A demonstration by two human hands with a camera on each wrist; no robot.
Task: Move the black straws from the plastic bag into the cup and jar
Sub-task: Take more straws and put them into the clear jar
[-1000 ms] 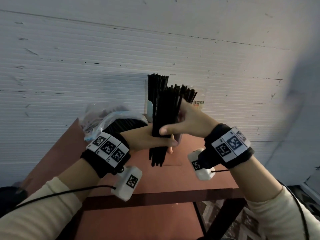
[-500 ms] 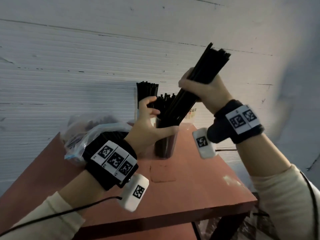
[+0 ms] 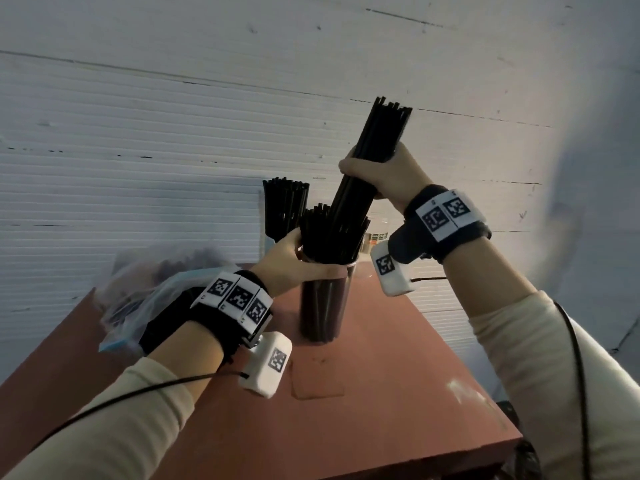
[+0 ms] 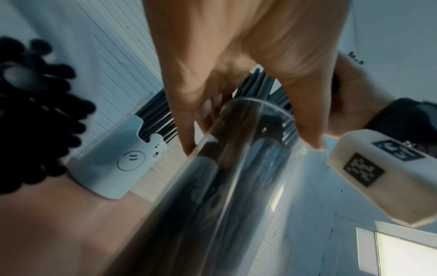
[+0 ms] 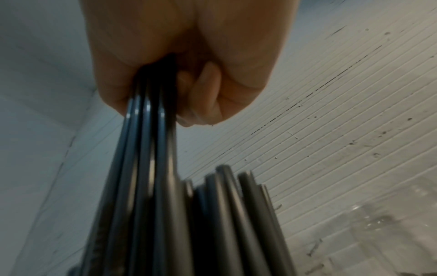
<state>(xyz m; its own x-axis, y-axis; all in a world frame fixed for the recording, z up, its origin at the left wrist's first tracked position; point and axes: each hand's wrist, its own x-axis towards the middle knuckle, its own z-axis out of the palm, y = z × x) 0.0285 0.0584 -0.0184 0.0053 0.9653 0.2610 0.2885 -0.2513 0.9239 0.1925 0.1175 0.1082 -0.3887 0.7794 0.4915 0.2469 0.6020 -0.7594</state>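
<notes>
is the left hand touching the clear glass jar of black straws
Touching. The left wrist view shows the left hand with its fingertips curled round the clear glass jar just under the rim; the head view agrees.

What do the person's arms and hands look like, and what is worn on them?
Both arms wear cream long sleeves. Each wrist has a black band carrying white tiles printed with black square markers: three on the left band, two on the right. A white camera box with its own marker hangs under each wrist, and a thin black cable runs back along each arm. The left hand and right hand are bare.
</notes>
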